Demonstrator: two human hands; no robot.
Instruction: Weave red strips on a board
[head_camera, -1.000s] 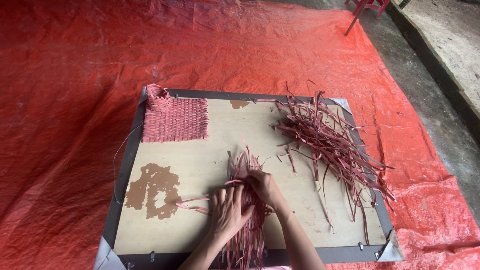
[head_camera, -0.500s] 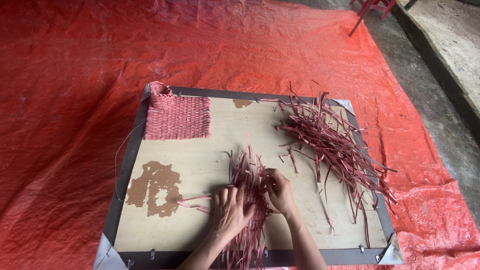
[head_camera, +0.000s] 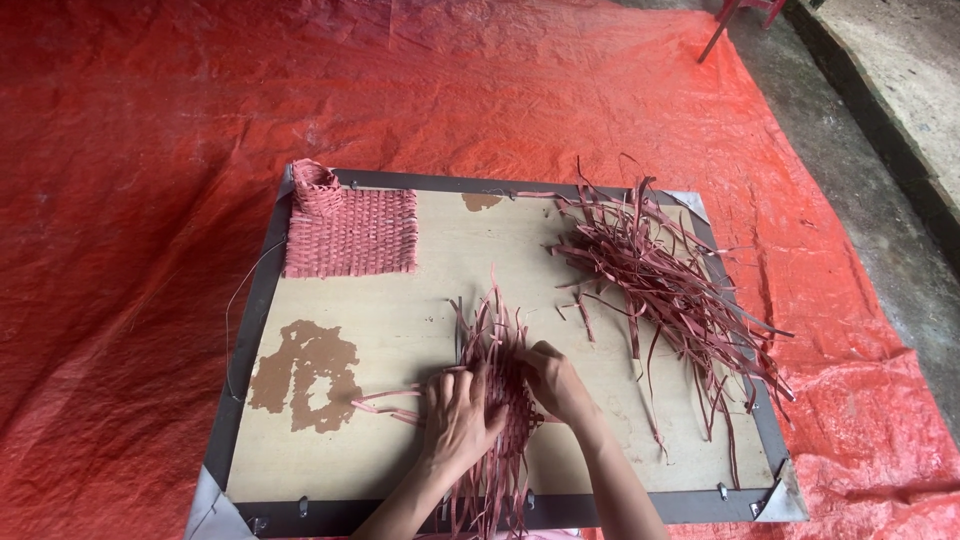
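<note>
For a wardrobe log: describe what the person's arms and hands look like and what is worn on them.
Both forearms are bare as far as the frame shows, with no sleeves in view. The left hand and right hand wear no gloves; no rings, watch or bracelet can be made out.

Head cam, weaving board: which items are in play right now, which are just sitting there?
In play:
left hand
right hand
half-woven pink strip mat, under both hands
wooden board

Lying about:
finished woven pink mat, board's far left corner
loose pink strip pile, board's right side
red tarp
</note>
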